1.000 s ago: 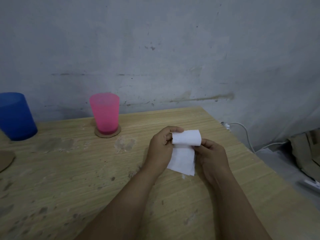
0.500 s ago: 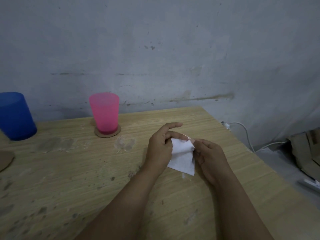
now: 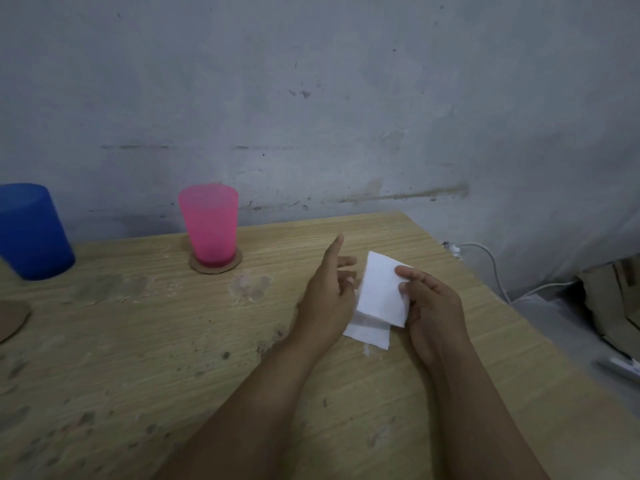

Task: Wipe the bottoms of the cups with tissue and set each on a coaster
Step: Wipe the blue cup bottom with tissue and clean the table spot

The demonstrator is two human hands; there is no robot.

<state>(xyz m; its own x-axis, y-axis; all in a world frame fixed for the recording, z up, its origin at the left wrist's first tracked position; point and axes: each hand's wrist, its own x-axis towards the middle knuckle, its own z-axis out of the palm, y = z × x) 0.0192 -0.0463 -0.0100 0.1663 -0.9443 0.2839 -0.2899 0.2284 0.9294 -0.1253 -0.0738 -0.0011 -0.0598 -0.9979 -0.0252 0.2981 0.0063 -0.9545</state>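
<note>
- Fingers of the right hand pinch a folded white tissue at frame centre.
- Left hand beside it, fingers loose, index extended.
- Pink cup stands on a coaster, centre-left on the worktop.
- Blue cup at far left.

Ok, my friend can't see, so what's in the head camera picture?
Two hands work a folded white tissue over a wooden table: the right hand pinches it, the left hand is beside it, fingers loose. Behind, a pink cup stands on a coaster, and a blue cup stands upside down.
</note>
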